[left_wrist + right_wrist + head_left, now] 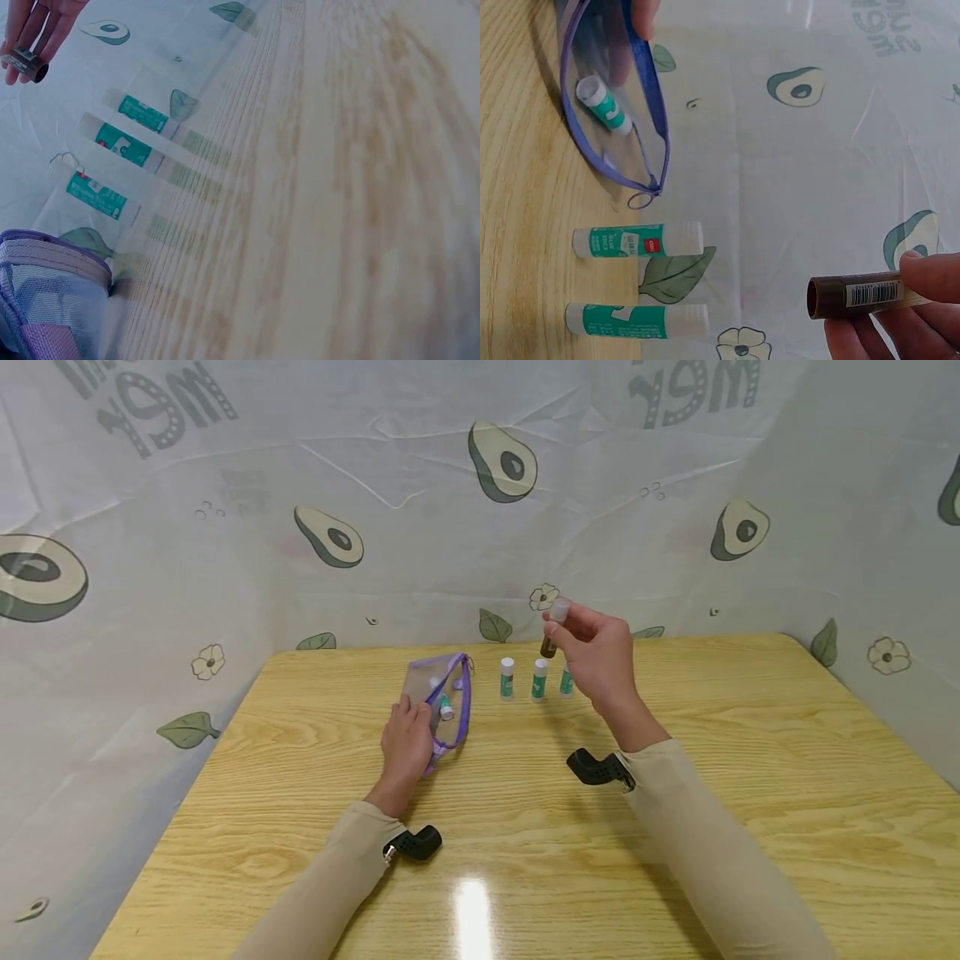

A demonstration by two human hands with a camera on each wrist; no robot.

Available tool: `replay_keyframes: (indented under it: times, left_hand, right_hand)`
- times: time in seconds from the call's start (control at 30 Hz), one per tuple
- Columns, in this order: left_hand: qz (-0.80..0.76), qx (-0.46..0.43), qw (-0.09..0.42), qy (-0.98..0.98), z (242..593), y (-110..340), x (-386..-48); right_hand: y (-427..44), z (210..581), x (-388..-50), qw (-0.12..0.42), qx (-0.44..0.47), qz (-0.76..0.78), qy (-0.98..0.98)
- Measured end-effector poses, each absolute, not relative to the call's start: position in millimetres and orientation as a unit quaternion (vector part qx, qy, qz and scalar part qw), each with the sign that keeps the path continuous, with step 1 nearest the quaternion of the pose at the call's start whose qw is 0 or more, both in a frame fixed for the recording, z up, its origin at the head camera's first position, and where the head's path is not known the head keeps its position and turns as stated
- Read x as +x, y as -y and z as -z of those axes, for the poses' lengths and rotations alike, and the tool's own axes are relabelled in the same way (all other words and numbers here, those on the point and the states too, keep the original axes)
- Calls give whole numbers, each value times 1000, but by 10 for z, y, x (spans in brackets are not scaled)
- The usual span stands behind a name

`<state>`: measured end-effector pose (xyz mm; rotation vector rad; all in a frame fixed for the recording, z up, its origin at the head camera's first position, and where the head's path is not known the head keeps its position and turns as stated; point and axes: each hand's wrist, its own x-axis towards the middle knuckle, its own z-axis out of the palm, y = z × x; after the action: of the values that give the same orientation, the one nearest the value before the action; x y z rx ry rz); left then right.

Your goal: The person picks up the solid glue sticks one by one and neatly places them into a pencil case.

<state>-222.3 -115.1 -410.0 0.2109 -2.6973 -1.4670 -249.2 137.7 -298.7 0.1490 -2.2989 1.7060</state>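
My right hand [600, 652] holds a brown tube with a clear cap [550, 647] above the table, pinched between thumb and fingers; its barcode faces the right wrist camera [874, 293]. Below it, three green-and-white glue sticks [507, 680] [539, 681] [566, 682] stand upright in a row. To their left lies a mesh pouch with purple edging [467, 702], its mouth apart, with a green-and-white glue stick [604, 105] inside. My left hand [407, 739] grips the pouch's near left edge; the left wrist view shows only part of the pouch [56, 259].
The wooden table [480, 810] runs up to a pale cloth backdrop [420, 585] printed with avocados and leaves. Black wrist devices [415, 843] [597, 767] sit at both sleeves.
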Motion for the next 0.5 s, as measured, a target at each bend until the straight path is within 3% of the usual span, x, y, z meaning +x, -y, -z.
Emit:
replay_keyframes:
  times: [0.5]
  left_hand:
    - [473,72,29,878,4081,1150,-2203]
  right_hand:
    - [-1267,3081,-2631,134,74,-600,786]
